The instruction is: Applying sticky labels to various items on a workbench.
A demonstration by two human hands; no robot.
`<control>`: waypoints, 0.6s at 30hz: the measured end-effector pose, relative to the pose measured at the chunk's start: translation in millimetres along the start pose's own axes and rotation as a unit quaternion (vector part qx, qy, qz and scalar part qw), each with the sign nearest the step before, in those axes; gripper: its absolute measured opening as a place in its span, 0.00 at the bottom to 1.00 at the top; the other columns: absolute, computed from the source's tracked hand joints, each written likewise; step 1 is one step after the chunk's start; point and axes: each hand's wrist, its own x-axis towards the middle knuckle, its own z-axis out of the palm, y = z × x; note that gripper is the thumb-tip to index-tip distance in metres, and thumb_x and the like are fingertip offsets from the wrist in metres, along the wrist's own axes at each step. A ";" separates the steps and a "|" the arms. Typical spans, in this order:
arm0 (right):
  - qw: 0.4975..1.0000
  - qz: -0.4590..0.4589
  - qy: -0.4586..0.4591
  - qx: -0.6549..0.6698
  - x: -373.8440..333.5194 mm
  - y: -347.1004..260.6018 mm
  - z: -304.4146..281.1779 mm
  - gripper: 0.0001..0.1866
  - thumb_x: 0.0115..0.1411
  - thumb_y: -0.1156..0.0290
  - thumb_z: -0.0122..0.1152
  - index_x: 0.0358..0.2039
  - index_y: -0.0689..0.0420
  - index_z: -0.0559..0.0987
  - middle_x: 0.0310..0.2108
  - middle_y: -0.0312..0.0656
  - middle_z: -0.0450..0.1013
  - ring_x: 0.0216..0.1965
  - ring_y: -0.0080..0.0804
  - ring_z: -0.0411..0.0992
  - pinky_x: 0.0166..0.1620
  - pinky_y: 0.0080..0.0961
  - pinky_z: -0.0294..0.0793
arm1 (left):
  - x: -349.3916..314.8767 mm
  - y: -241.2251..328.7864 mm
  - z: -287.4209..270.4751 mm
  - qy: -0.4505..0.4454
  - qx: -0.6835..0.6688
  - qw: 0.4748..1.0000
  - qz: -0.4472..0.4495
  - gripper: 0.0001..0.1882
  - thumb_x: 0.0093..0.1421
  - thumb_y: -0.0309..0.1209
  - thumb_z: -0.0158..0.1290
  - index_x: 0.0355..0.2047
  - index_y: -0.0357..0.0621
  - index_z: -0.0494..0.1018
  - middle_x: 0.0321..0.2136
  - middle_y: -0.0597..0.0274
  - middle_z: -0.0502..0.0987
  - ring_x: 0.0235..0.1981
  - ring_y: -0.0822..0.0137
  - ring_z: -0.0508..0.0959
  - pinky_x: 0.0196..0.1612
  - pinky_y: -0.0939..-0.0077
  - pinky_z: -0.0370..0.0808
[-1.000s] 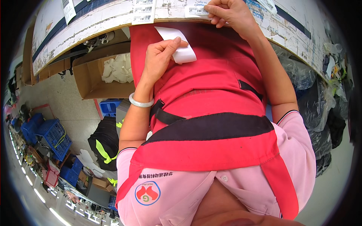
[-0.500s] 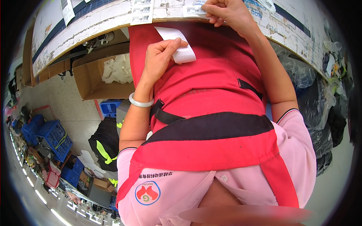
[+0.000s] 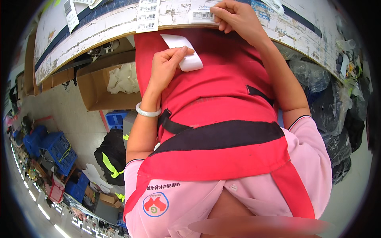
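- Pinching a curled white paper strip [image 3: 192,62] by its left edge in the left hand [image 3: 166,65], over the red cloth apron [image 3: 226,81].
- Holding curled right hand [image 3: 240,22] at the right end of a rectangular white paper label [image 3: 201,16]; cannot tell if pinched.

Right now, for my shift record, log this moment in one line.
left hand: holding white strip | right hand: fingertips at barcode label, grip unclear | worktable: label sheet left of that label
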 end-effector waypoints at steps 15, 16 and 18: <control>0.896 0.019 0.324 -0.303 24.0 80.9 -164.5 0.21 0.50 0.52 0.71 0.33 0.58 0.79 0.19 0.32 0.74 0.21 0.18 0.71 0.27 0.18 0.70 | -9.9 -1.5 -16.4 0.027 -0.066 0.997 -0.021 0.11 0.62 0.26 0.55 0.42 0.34 0.78 0.38 0.63 0.80 0.35 0.77 0.76 0.38 0.85 0.71; 0.880 0.029 0.336 -0.334 27.1 82.8 -167.3 0.22 0.49 0.52 0.71 0.33 0.58 0.78 0.20 0.33 0.74 0.21 0.18 0.71 0.27 0.18 0.70 | -15.2 0.0 -19.6 0.036 -0.061 0.997 -0.019 0.11 0.62 0.26 0.55 0.42 0.34 0.78 0.38 0.63 0.80 0.35 0.77 0.76 0.38 0.85 0.71; 0.872 0.018 0.347 -0.346 27.4 95.2 -172.3 0.18 0.55 0.57 0.66 0.38 0.57 0.79 0.23 0.36 0.76 0.24 0.23 0.74 0.30 0.24 0.74 | -25.8 3.4 -37.4 0.052 -0.183 0.981 -0.040 0.12 0.62 0.25 0.53 0.45 0.34 0.75 0.41 0.60 0.79 0.38 0.72 0.78 0.42 0.81 0.74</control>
